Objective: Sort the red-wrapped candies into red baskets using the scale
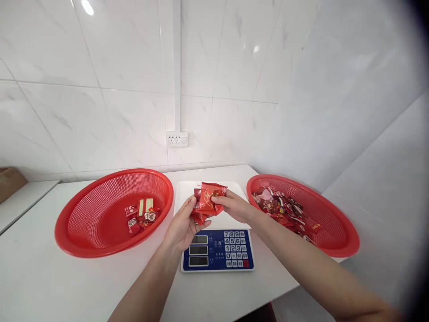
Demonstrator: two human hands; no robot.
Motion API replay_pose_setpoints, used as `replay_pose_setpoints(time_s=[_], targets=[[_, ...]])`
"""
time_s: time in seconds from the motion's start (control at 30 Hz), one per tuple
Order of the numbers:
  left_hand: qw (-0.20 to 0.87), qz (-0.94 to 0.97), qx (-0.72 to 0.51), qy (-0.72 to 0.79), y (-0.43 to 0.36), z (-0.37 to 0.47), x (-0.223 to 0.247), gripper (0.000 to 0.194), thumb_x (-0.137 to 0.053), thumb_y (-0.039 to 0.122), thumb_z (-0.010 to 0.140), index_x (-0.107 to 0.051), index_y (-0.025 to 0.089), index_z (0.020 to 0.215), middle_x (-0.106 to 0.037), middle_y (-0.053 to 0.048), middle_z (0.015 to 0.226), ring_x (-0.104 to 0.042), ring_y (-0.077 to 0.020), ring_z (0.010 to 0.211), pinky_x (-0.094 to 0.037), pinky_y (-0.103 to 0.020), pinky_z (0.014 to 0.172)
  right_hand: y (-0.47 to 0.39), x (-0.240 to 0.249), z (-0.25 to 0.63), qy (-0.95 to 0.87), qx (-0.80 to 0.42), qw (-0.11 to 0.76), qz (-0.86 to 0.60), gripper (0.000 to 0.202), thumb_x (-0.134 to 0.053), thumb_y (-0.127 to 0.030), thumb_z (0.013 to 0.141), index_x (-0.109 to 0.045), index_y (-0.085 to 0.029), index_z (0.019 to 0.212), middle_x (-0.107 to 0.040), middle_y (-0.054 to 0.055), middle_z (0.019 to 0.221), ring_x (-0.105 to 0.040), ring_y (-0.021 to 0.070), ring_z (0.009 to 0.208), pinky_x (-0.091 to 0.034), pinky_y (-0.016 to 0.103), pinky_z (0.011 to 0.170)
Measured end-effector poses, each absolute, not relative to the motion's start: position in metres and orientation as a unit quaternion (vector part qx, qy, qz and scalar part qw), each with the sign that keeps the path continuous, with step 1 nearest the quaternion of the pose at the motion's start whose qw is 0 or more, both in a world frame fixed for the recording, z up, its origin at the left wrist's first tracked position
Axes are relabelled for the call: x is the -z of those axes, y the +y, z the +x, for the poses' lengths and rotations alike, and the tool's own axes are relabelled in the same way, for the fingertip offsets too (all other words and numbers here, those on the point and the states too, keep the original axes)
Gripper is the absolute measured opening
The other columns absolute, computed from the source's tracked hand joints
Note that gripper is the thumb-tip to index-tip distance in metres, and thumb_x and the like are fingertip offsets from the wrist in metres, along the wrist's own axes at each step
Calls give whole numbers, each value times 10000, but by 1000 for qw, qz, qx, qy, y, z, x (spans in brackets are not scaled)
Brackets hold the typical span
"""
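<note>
Both my hands meet above the white pan of a digital scale. My left hand is closed around several small red candy packets, seen from below and at the left. With thumb and fingers, my right hand pinches a shiny red packet lying on top of that bunch. A red mesh basket on the left holds several red packets and some cream-coloured pieces. The red basket on the right contains a larger heap of red and dark packets.
The baskets flank the scale on a white table. Behind them is a tiled wall with a power socket. A cardboard box sits at the far left, and the right wall is near the right basket.
</note>
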State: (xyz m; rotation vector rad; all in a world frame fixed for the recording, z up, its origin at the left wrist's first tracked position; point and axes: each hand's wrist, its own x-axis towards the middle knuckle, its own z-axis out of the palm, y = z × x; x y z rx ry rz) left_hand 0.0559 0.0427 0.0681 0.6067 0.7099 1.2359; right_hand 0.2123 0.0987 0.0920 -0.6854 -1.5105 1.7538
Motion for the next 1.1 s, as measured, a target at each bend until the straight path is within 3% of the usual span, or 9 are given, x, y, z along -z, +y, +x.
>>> replay_pose_setpoints(time_s=[0.17,0.37,0.5,0.6,0.73,0.8,0.9,1.0,1.1], targets=[[677,273,-593,340,45,57,-65,159,-650,268,755,-538,183,831,-655,-10,769,-654,-136,665,-551,-237,552,100,-96,213,-606,-653,369,-266,371,-686,-307,729,-621,-232,1086,-680,18,968,-605,160,921,-441,311,849],[614,236,-651,379,54,47,-65,169,-640,265,738,-505,191,807,-673,-4,752,-667,-138,663,-527,-209,517,116,-90,218,-506,-643,457,-349,274,-708,-285,699,-617,-221,949,-675,14,941,-625,158,868,-490,309,806],[579,227,-680,387,58,36,-66,187,-638,287,720,-490,203,798,-661,25,722,-669,-130,657,-507,-186,497,130,-78,228,-498,-629,445,-398,599,-690,-261,711,-441,-249,1255,-625,44,1104,-625,166,928,-504,345,844],[568,243,-681,392,56,31,-69,219,-658,305,693,-494,206,800,-653,31,714,-673,-140,669,-503,-187,493,140,-66,239,-578,-514,376,-510,841,-668,-212,712,-211,-246,1416,-561,103,1223,-592,209,1033,-453,422,922],[569,280,-660,403,53,32,-71,283,-691,344,656,-495,205,806,-652,25,738,-675,-158,673,-504,-200,478,146,-59,249,-698,-268,342,-569,667,-633,-185,724,-392,-215,1345,-407,122,1393,-370,255,1282,-302,449,1052],[569,306,-644,409,52,35,-70,295,-699,359,652,-487,204,787,-647,27,725,-668,-156,658,-506,-203,474,142,-64,246,-714,-275,359,-534,492,-578,-259,788,-482,-199,1267,-490,117,1321,-434,234,1234,-350,421,1021],[565,353,-617,419,50,41,-67,292,-707,367,654,-492,192,745,-639,17,682,-655,-155,638,-504,-204,469,126,-78,233,-704,-429,362,-437,417,-492,-383,856,-506,-185,1222,-646,96,1038,-624,186,926,-492,370,826],[562,391,-591,427,49,44,-65,286,-703,383,663,-513,180,728,-637,-1,683,-653,-164,646,-507,-211,475,113,-87,219,-716,-482,361,-355,368,-593,-383,788,-570,-182,1095,-645,31,836,-620,144,713,-505,309,678],[530,407,-600,440,49,43,-67,297,-660,437,698,-559,192,832,-633,-11,750,-651,-160,691,-518,-217,502,113,-83,215,-711,-460,396,-355,291,-620,-353,759,-585,-182,993,-616,-5,754,-588,126,637,-484,293,635]])
